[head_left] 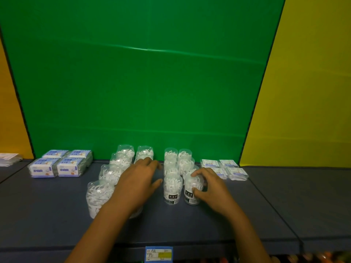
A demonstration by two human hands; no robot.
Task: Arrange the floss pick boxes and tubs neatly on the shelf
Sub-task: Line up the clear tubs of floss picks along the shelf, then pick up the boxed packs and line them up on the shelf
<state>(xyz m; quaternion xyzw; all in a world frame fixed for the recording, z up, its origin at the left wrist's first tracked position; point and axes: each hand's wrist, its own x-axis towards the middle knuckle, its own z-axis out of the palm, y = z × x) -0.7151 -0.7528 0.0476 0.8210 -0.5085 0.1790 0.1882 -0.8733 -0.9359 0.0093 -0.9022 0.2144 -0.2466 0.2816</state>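
Right hand (207, 186) fingers (197, 174) curled round front tub (191, 194), left hand (138, 179) beside

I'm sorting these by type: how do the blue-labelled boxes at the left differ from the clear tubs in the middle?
The blue-labelled boxes are low and rectangular; the clear tubs are upright cylinders. The boxes carry blue and white printed fronts, while the tubs show loose white picks through clear walls, the front ones bearing a dark label. The boxes sit untouched in a two-by-two block; the right hand grips one front tub. Both stand on the grey shelf.
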